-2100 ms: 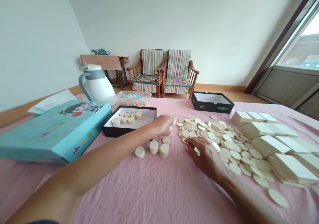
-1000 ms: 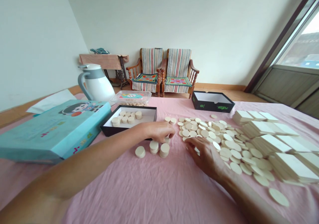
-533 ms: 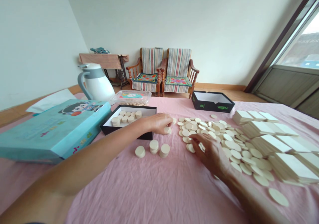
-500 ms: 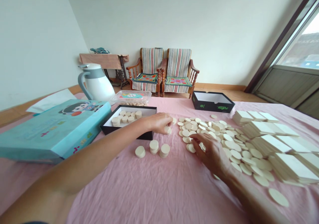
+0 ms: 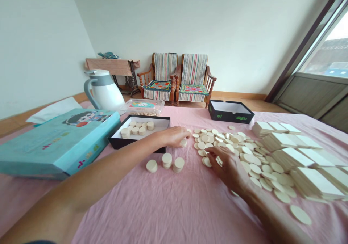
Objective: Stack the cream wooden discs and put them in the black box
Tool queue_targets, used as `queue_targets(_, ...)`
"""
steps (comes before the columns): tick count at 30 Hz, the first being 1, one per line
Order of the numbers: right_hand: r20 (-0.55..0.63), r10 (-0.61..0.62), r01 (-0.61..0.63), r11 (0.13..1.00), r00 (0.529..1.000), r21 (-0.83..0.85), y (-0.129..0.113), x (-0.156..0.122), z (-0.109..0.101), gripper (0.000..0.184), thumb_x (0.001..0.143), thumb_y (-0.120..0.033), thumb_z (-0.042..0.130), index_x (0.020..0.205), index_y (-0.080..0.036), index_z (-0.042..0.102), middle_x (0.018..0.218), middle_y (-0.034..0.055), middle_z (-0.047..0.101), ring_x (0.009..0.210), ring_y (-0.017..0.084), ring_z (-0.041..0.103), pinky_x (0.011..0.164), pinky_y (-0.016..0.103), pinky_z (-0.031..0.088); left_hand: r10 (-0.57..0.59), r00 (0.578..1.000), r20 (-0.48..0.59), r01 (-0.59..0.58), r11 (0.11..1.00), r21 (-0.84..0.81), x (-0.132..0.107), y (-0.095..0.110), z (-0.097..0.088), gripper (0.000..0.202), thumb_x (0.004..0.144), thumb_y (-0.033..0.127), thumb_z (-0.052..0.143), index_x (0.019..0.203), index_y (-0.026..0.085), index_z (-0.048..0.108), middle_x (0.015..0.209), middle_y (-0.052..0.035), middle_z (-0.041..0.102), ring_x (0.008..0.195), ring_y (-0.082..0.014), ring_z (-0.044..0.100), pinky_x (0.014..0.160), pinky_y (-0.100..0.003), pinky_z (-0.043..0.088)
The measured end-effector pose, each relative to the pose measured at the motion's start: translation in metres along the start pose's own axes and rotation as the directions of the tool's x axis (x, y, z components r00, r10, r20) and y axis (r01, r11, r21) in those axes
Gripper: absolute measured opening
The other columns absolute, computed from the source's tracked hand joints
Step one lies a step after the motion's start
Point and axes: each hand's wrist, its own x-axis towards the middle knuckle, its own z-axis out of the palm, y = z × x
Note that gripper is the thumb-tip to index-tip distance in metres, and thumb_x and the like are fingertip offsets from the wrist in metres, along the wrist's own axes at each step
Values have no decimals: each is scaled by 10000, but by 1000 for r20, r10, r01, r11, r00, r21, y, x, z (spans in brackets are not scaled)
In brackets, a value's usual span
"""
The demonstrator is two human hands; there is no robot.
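Note:
My left hand reaches past the black box and is closed around pale round wooden discs, with its fingertips partly hidden. On the right, my right hand rests palm down at the near left edge of a spread pile of the same discs. Its fingers are apart, and some discs show beneath them. Three short disc stacks stand on the pink cloth nearer to me. Inside the black box, several more stacks are grouped in rows.
Stacked white rectangular tiles stand right of the pile. A second black box is at the back. To the left are a turquoise box, a white jug and a clear container. Two chairs stand beyond the table.
The view has shifted very slightly. Both hands stay at nearly the same places, the left at the small discs and the right at the pile's edge.

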Motion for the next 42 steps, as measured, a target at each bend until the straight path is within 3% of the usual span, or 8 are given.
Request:
queue_targets(2,-3,6,-6,1000,1000,-5,3,0,1,154,872,-220,470,904,-191,618,781,32,634,727,169,567,688,286,404,-8,995,-97,8,1000,0,-11,5,-5,236,768,136,561,1000,180,574,1043,-65,610,948,-196,571,772,-278,444)
queue_targets(6,29,47,-46,998,998,-37,8,1,1,150,842,-186,479,899,-196,618,794,38,615,752,181,550,706,304,407,50,863,-503,-65,998,-11,-50,34,-6,225,832,38,391,899,148,576,907,-63,599,896,-175,544,807,-297,438)
queue_targets(14,200,-28,40,998,979,-56,3,2,-11,143,758,-187,575,893,-203,619,899,57,599,866,208,534,778,348,415,196,880,-433,-213,977,9,-128,91,46,286,822,19,343,591,160,436,615,-21,494,575,-134,398,527,-284,319)
queue_targets(17,201,-50,61,997,978,-50,0,3,-11,158,761,-183,575,908,-218,620,913,50,604,894,210,542,815,369,408,130,833,-537,-174,984,-32,-136,83,57,283,818,0,352,613,155,470,617,-21,501,598,-133,422,574,-284,362)
queue_targets(21,157,-29,21,999,987,48,-14,6,-4,189,782,-172,554,960,-221,597,936,41,614,877,188,565,812,357,424,-80,708,-702,-67,982,-179,-140,64,52,235,809,-7,396,733,152,552,715,-35,570,700,-142,514,664,-282,432)
queue_targets(27,225,-33,-10,983,974,185,-56,7,13,298,802,-206,554,1097,-200,509,949,47,632,810,161,601,696,296,465,-348,575,-741,87,926,-368,-144,40,48,181,789,27,457,808,155,584,791,-40,597,749,-145,571,680,-264,457)
queue_targets(36,240,-65,84,994,969,-70,-79,11,38,346,844,-364,537,1109,-145,493,818,83,639,725,216,607,632,330,426,-451,572,-686,112,871,-479,-143,35,56,177,783,34,459,757,163,578,759,-23,591,705,-131,562,652,-251,454)
queue_targets(42,295,-24,66,989,955,-134,-90,22,39,262,824,-303,544,1041,-163,497,800,82,639,713,208,598,605,298,394,-464,578,-671,110,859,-499,-145,34,56,175,781,42,455,764,165,579,770,-25,593,705,-130,558,658,-253,453)
